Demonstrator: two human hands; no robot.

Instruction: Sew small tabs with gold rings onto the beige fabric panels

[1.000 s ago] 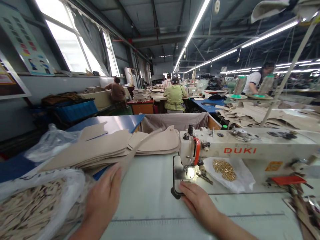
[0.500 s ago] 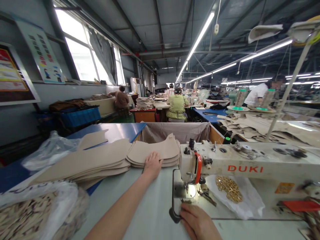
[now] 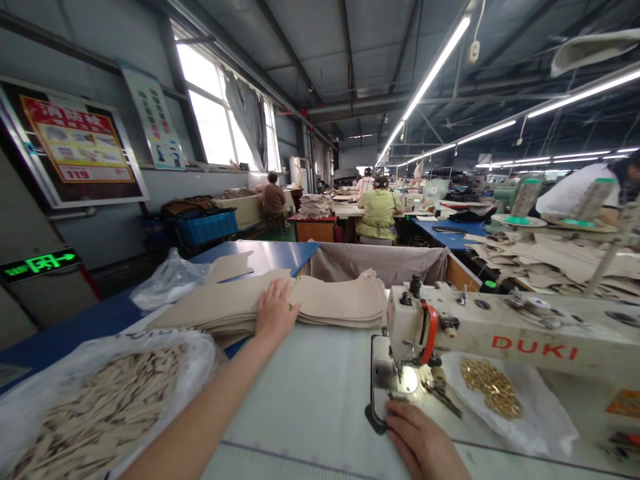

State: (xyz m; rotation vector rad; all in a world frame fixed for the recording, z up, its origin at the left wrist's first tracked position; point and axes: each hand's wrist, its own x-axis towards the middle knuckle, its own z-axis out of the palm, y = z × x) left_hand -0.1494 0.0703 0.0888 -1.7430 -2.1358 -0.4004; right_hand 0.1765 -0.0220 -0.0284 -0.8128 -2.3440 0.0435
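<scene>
My left hand (image 3: 276, 312) lies over the right end of the left stack of flat beige pieces (image 3: 215, 303), its fingers stretched out on top. Just beside it, to the right, is a second stack of curved beige pieces (image 3: 340, 300). My right hand (image 3: 425, 437) rests low at the front of the sewing machine (image 3: 500, 327), fingers pressed together by the lit needle plate (image 3: 384, 373). What those fingertips hold, if anything, is too small to make out. Scissors-like dark snips (image 3: 443, 395) lie on the machine bed to the right of the needle.
Gold-coloured metal rings (image 3: 493, 387) sit on white plastic (image 3: 545, 417) under the machine arm. At left, a plastic bag (image 3: 200, 347) holds many small beige strips (image 3: 107, 413). Clear plastic (image 3: 170, 283) lies on the blue table (image 3: 270, 252). Co-workers sit farther back.
My left hand has shifted from the right stack onto the left stack. My right hand stays by the needle plate. The head view has turned to the left.
</scene>
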